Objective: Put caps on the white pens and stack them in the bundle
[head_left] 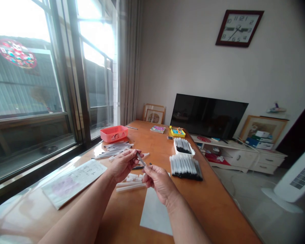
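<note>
Over the middle of the table my left hand (124, 163) and my right hand (159, 181) are closed on opposite ends of one slim grey pen (140, 159). The left fingers pinch its far end, the right thumb and fingers its near end. Just beyond my left hand lies a loose pile of pens (117, 149). Beneath the hands are several white translucent tubes (129, 186) and small white pieces, partly hidden. A white sheet of paper (155, 211) lies under my right wrist. To the right, clear pens with black ends (185, 166) are lined up in a dense row.
Behind that row, a white tray (192, 150) holds more pens. A pink plastic box (114, 134) stands at the back left, a notebook (75, 181) lies near the window. A yellow box (177, 131) and a colourful booklet (157, 129) sit at the far end of the wooden table (122, 217).
</note>
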Available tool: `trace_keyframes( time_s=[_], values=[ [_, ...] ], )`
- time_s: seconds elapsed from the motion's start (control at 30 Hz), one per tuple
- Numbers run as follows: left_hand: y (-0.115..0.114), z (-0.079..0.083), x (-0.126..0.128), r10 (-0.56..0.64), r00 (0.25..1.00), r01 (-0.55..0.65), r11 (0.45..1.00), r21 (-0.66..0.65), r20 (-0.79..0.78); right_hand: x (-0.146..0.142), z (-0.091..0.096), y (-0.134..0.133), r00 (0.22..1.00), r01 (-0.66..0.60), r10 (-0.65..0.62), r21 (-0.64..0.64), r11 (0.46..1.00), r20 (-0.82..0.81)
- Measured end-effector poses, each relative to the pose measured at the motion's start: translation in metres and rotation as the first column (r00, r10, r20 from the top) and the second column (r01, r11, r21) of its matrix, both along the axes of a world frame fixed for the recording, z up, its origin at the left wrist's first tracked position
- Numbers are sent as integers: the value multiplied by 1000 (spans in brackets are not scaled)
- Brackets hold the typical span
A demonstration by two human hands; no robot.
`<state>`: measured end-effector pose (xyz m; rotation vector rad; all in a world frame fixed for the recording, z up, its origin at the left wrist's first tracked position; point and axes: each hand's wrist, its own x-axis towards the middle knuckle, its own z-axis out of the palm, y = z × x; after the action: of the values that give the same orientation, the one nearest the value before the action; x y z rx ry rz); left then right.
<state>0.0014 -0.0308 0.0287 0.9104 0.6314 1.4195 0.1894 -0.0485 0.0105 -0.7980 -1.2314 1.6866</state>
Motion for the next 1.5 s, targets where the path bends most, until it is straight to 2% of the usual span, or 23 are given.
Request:
trace_keyframes(
  time_s=[0.13, 0.27, 0.33, 0.47, 0.53, 0.63, 0.7, 0.73, 0.8, 0.87, 0.93, 1.03, 1.13, 1.23, 1.5],
  values=[
    [-1, -1, -2, -47, 999, 47, 999, 19, -14, 1, 1, -1, 998, -70, 70, -27, 997, -5],
    [-1, -1, 0, -41, 997, 42, 999, 26, -62, 5, 5, -1, 997, -71, 72, -33, 997, 28],
    [-1, -1, 1, -5, 995, 7, 1000, 16, -98, 10, 6, 2, 1000, -23, 23, -26, 999, 20],
    [1, -3, 1, 140, 964, -142, 990, 7, -225, 23, 6, 13, 981, 195, -195, 10, 981, -11],
    [2, -5, 2, 200, 921, -203, 979, 28, -335, 28, 6, 19, 964, 264, -264, 7, 964, -27],
    [5, -12, 8, 269, 845, -240, 963, 122, -462, 31, 6, 22, 951, 304, -304, -18, 953, -56],
    [7, -19, 12, 327, 768, -244, 944, 220, -550, 31, 5, 23, 944, 320, -322, -35, 947, -74],
    [8, -22, 14, 358, 697, -235, 933, 273, -621, 31, 5, 24, 938, 333, -336, -44, 942, -82],
    [9, -27, 17, 409, 495, -179, 912, 370, -767, 30, 3, 26, 925, 365, -369, -62, 929, -90],
    [9, -30, 20, 446, 294, -119, 895, 430, -846, 29, 0, 28, 913, 393, -398, -69, 917, -87],
    [9, -30, 22, 480, 158, -108, 877, 468, -863, 28, -2, 30, 910, 401, -405, -64, 914, -85],
    [9, -32, 27, 498, 22, -140, 860, 491, -867, 26, -3, 29, 916, 389, -392, -46, 920, -89],
    [11, -36, 33, 486, -65, -162, 857, 490, -871, 24, -2, 26, 922, 380, -381, -27, 925, -75],
    [14, -42, 37, 466, -107, -170, 862, 478, -878, 22, -1, 24, 922, 381, -382, -28, 924, -62],
    [18, -44, 38, 452, 7, -220, 871, 440, -892, 22, 1, 23, 922, 381, -383, -36, 924, -65]
  ],
)
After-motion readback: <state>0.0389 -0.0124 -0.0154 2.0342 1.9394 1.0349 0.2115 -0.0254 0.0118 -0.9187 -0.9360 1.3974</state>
